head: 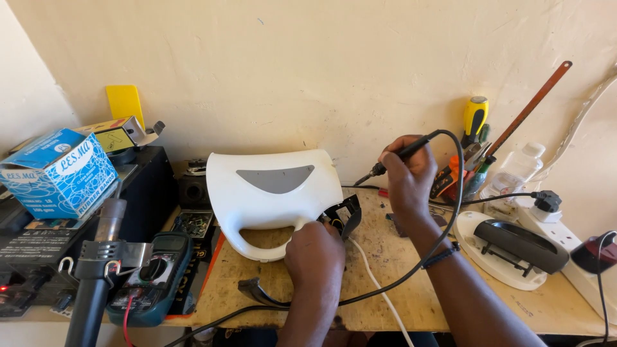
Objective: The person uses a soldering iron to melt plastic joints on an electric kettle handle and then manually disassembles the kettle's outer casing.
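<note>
A white plastic appliance shell (273,193) with a grey patch and a loop handle lies on its side on the wooden bench (385,283). My left hand (313,254) rests at the shell's lower right end, fingers closed against the black inner part (345,213). My right hand (406,177) is raised to the right of the shell and grips a black pen-like probe (402,154), tip pointing down-left toward the shell. The probe's black cable (411,273) loops over my wrist and down across the bench.
A green multimeter (151,276) and a heat gun (96,270) sit at the front left, a blue box (58,172) behind them. A white base with a black part (511,250), a power strip (565,241), a clear bottle (517,170) and hand tools (475,138) stand on the right.
</note>
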